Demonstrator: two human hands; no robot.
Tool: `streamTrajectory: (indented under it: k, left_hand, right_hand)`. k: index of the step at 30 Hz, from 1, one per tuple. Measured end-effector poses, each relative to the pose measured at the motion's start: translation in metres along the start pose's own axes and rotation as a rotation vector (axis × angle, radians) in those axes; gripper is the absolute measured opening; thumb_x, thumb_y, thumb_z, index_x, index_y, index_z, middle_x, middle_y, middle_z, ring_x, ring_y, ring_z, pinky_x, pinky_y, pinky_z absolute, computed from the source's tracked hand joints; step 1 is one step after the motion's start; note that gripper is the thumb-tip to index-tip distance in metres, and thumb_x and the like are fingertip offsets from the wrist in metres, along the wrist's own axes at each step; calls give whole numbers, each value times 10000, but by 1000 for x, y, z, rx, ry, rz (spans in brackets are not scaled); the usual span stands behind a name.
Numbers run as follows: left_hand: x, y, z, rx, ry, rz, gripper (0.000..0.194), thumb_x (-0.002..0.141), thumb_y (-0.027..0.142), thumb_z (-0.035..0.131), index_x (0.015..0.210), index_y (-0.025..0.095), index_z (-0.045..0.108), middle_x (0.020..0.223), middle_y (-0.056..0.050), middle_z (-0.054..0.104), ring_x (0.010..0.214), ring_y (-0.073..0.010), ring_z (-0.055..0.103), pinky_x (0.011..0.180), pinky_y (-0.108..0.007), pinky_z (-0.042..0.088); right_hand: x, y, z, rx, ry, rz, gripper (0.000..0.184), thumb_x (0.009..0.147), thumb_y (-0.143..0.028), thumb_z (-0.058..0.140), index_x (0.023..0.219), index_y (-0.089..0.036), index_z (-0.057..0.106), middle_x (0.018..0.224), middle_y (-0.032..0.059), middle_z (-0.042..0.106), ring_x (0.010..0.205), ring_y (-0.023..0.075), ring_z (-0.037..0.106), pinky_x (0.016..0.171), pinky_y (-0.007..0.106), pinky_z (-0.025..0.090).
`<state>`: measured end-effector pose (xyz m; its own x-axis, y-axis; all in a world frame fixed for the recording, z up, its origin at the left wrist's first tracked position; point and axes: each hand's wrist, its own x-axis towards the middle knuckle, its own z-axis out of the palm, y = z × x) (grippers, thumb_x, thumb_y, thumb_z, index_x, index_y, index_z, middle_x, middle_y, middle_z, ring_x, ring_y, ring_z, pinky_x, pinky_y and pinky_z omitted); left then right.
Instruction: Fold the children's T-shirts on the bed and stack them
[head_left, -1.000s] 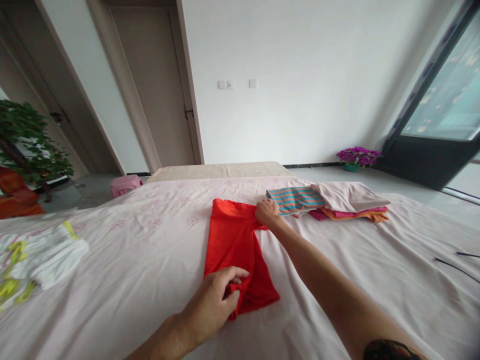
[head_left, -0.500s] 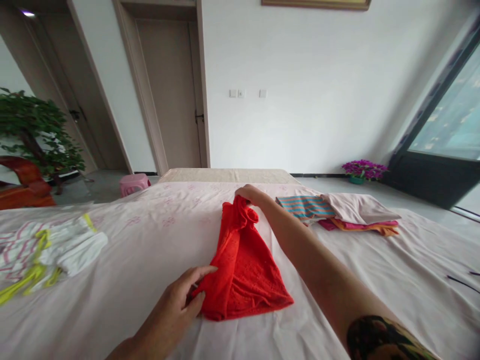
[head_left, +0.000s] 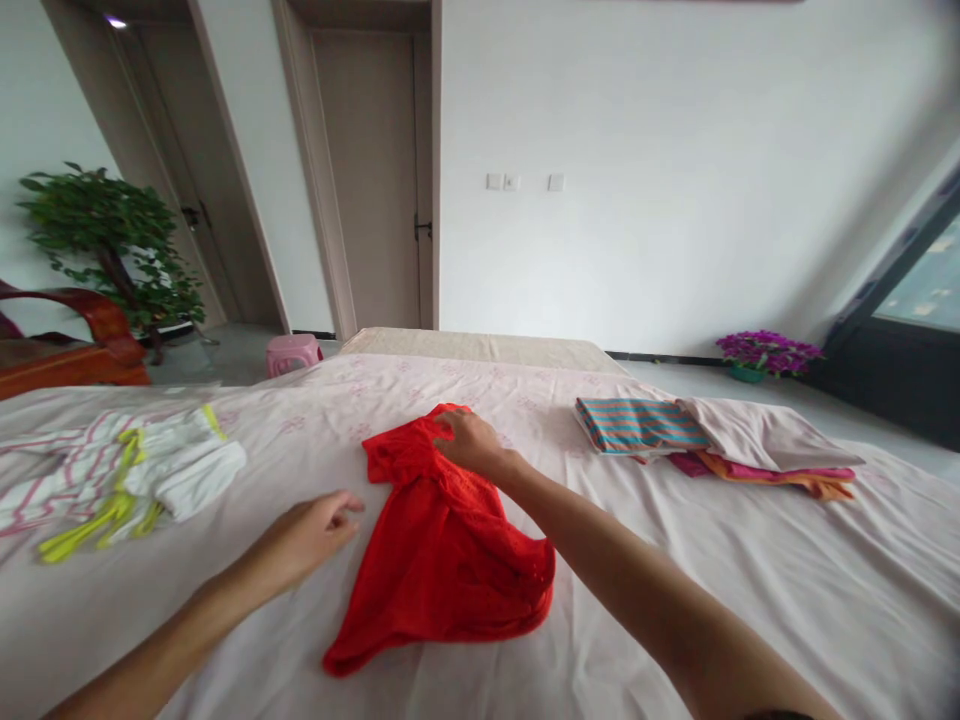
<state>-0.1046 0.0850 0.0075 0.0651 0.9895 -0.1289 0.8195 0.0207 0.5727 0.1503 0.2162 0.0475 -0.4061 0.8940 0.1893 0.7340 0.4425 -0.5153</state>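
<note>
A red dress with a short sleeve and a pattern of tiny holes is spread on the pink-white bedsheet, its flared hem toward me. At its upper end, my right hand has its fingers closed on the cloth near the neckline and shoulder. The far-side sleeve is partly hidden behind that hand. My left hand hovers left of the dress, apart from it, fingers loosely bent and holding nothing.
White striped clothing with yellow ties lies at the left. Folded clothes, with a striped piece beside them, are stacked at the right. Beyond the bed stand a pink stool, a leafy plant and purple flowers.
The dress has been opened out from its folded shape, its hem swinging wider to the left. My left hand has let go and moved left and away from me. The view has turned slightly left.
</note>
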Motion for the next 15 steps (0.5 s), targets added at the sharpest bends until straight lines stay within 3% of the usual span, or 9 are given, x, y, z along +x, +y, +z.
streamTrajectory:
  k: [3,6,8,10,13,15]
  left_hand:
    - [54,4,-3,170,270,-46,469,819,284,527,1272,170,566,1207,-142,653,1089,-257,638,891,-312,464]
    - [90,13,-3,187,315,-161,470,800,292,559,1252,167,572,1211,-167,657,1114,-283,635,852,-311,468]
    - [103,16,-2,158,295,-193,431,780,315,584,1192,189,604,1132,-136,698,1064,-275,658,806,-295,472]
    - [110,14,-2,147,280,-200,385,757,317,600,1128,216,631,1060,-94,727,1000,-258,679,772,-281,473]
    - [113,4,-5,135,269,-214,324,722,304,613,1033,228,662,980,-67,746,928,-253,694,734,-280,473]
    - [116,-4,-9,126,272,-232,301,699,304,623,984,221,674,947,-75,749,912,-274,697,721,-297,475]
  right_hand:
    - [-8,-20,22,-247,-46,-227,649,734,-410,692,1348,-242,562,1304,115,597,1172,294,553,920,370,478]
    - [-6,-31,39,-330,-144,-260,407,780,-306,616,1175,-220,668,1196,115,656,1091,289,600,839,349,500]
    - [-1,-25,39,-252,-123,-187,279,797,-194,521,1000,-205,711,1083,93,698,1002,253,634,792,312,495]
    - [1,-5,28,-33,4,-48,282,783,-158,465,932,-193,702,982,65,714,914,213,648,754,277,488]
    - [-9,45,-7,358,256,246,340,788,-188,397,997,-146,662,842,51,697,769,188,636,657,256,486]
    - [-24,84,-33,426,402,379,409,819,-220,361,1111,-117,629,874,74,695,770,207,635,642,276,495]
